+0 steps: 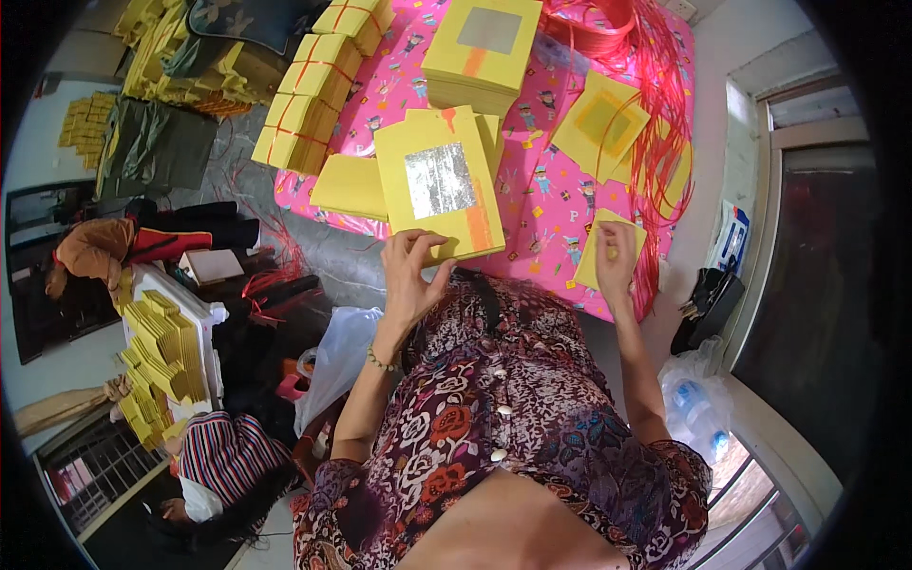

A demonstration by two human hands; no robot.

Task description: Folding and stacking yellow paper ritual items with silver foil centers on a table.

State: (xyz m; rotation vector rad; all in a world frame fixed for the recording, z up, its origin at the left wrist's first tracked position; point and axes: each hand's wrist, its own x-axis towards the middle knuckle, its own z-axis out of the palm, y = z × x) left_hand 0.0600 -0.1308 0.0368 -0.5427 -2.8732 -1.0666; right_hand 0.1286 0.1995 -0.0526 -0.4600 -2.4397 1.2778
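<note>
My left hand (412, 275) grips the near edge of a stack of yellow paper sheets (391, 152), fingers bent over its corner and thumb at its front side. A silver foil square (440, 180) and an orange strip (482, 214) mark the top sheet. My right hand (616, 255) is over a yellow sheet (586, 271) near the table's right front edge, its fingers curled together; what they hold, if anything, is too small to make out. Further right lie more yellow sheets (581, 128) under loose red strands (655, 114).
A pink patterned cover (541, 204) lies over the table. Behind stand a tall yellow stack (465, 71) and bundles tied with red strands (309, 90). At the left, a person in a striped top (233, 456) sits beside piled yellow bundles (166, 351). A plastic bag with bottles (698, 408) is at right.
</note>
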